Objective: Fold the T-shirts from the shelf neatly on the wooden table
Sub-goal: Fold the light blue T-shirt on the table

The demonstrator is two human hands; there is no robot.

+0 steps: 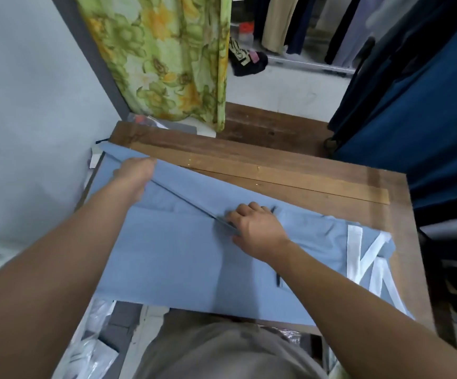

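A light blue T-shirt [172, 258] with white lettering at its right end lies spread across the wooden table [290, 170]. My left hand [136, 173] grips the folded edge of the shirt near the table's far left corner. My right hand [257, 231] pinches the same edge near the middle of the shirt. The edge runs taut in a straight line between both hands, over a lower layer of the shirt.
A green floral curtain [167, 58] hangs beyond the table's far left. Dark blue cloth [413, 105] hangs at the right. Clothes hang on a rail [312, 64] at the back. Plastic bags [93, 343] lie on the floor at the near left. A grey wall runs along the left.
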